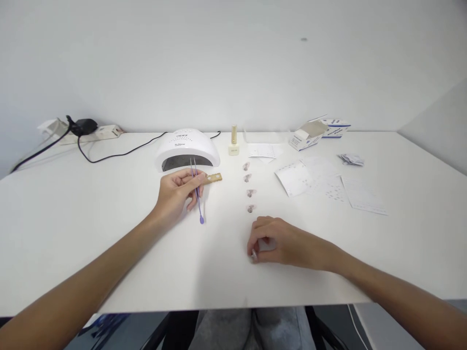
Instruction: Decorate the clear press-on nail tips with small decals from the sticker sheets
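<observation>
My left hand (178, 189) is closed in front of the nail lamp's opening. It grips purple tweezers (202, 218), points up, together with a small gold-brown strip (218, 177) bearing whitish spots. Low on the table, my right hand (272, 240) pinches a small pinkish, shiny piece (254, 254) that looks like a false nail tip, partly hidden by the fingers. Beyond it, several similar pinkish tips with silvery round bases, the nearest one (250, 209) among them, stand in a column. A white nail lamp (188, 146) sits behind my left hand, beside a cream polish bottle (234, 147) with a gold cap.
White paper sheets (294, 177) and clear sheets lie at the right. Behind them are an opened box (308, 136), small packets (350, 159) and a clear tray (266, 136). A power strip (105, 132) with black cables lies at the back left.
</observation>
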The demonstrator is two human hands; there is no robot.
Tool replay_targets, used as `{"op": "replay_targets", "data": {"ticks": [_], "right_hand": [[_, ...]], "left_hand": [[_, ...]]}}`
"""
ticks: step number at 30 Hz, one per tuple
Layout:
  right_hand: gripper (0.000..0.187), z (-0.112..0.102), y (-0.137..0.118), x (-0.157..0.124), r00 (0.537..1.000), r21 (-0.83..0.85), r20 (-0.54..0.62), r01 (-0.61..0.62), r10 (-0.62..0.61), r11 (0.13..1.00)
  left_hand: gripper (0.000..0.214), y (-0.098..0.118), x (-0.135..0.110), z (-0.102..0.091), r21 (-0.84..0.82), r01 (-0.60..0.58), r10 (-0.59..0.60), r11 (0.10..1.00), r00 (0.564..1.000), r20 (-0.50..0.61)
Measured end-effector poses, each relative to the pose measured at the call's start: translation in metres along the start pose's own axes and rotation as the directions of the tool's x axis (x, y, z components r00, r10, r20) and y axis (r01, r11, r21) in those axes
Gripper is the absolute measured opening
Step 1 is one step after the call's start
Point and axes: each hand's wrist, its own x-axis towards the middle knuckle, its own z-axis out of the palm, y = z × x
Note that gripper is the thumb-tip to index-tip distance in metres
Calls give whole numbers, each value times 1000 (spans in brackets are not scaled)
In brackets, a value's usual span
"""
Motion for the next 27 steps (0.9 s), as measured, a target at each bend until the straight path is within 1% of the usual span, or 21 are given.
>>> {"op": "replay_targets", "data": {"ticks": [3,6,8,10,13,17,20,23,25,27], "right_hand": [[4,1,1,2,1000,-6,-6,-12,12,1000],[4,1,0,2,999,22,-1,-55,55,998],[5,1,-1,2,996,43,5,-89,88,995],[5,0,-2,3,995,51,9,-101,101,994],[5,0,-2,4,996,52,12,-92,92,994],[7,1,-2,6,994,88,15,-107,106,990],[9,-2,-1,6,994,134,12,-109,108,985],[12,-8,-4,7,998,161,-3,-56,57,985],[12,-15,-10,11,999,160,-41,-17,24,987],[13,-24,-16,21,995,125,-100,-9,22,992]], "left_hand": [[16,7,11,-16,-2,-77,76,997,996,-47],[17,13,24,-37,-20,-114,112,993,989,-101],[19,14,30,-50,-53,-121,113,991,985,-133],[20,12,34,-57,-90,-97,85,991,987,-133],[22,7,34,-57,-139,-30,18,990,996,-85],[24,3,27,-45,-146,19,-20,989,1000,-8],[24,4,23,-39,-148,18,-15,989,1000,27],[25,7,22,-39,-161,10,-5,987,1000,31],[25,8,23,-41,-179,-5,8,984,1000,20],[25,10,25,-44,-205,-33,35,978,999,6]]}}
